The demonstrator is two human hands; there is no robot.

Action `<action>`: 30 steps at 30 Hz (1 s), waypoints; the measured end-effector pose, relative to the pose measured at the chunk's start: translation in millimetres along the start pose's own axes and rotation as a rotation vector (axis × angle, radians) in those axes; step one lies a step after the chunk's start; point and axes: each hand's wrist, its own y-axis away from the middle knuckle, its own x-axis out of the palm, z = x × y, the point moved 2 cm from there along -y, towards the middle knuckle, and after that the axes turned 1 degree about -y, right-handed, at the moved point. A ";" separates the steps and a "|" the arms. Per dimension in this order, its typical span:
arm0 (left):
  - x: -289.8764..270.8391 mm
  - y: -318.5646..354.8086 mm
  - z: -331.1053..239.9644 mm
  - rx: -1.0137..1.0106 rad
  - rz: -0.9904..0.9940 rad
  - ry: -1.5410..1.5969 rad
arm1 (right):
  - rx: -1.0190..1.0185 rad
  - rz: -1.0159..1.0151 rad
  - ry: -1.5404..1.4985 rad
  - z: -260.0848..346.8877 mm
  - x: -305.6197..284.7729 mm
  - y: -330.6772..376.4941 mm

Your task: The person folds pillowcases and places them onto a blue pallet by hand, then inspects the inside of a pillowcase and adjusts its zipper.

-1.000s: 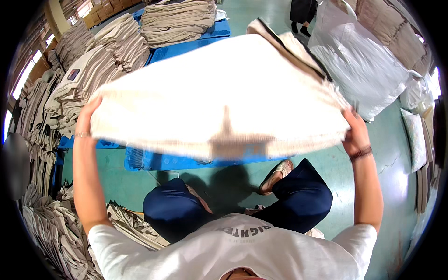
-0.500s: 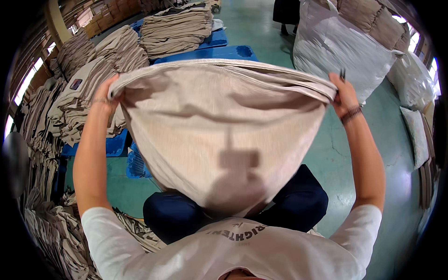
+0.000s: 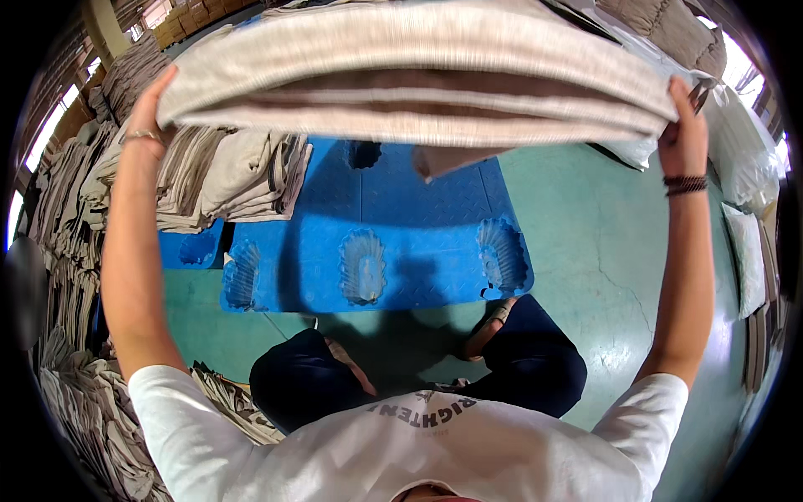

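Head view: you look down past your raised arms to a green floor (image 3: 585, 251).
Left hand (image 3: 150, 117): closed on the left end of a folded beige cloth sack (image 3: 418, 75).
Right hand (image 3: 682, 138): closed on the sack's right end, with dark bands on the wrist.
Sack: stretched flat between both hands, held high above a blue plastic pallet (image 3: 376, 243).
Pallet: a stack of folded sacks (image 3: 234, 171) lies on its far left corner.
Surroundings: more sack piles (image 3: 63, 201) line the floor's left edge.
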 end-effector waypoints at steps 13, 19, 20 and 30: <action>-59.0 148.9 203.8 -0.345 0.053 -0.127 | 0.621 0.288 0.503 -119.4 -76.4 208.6; -47.1 140.0 89.1 -0.215 0.123 0.252 | 0.445 0.060 0.259 -20.1 -63.6 174.8; -46.7 119.2 85.8 -0.170 0.133 0.264 | 0.451 -0.021 0.282 -16.7 -45.6 160.1; 60.8 -71.8 40.9 -0.057 -0.130 0.303 | 0.250 -0.075 -0.013 -90.5 8.0 -60.9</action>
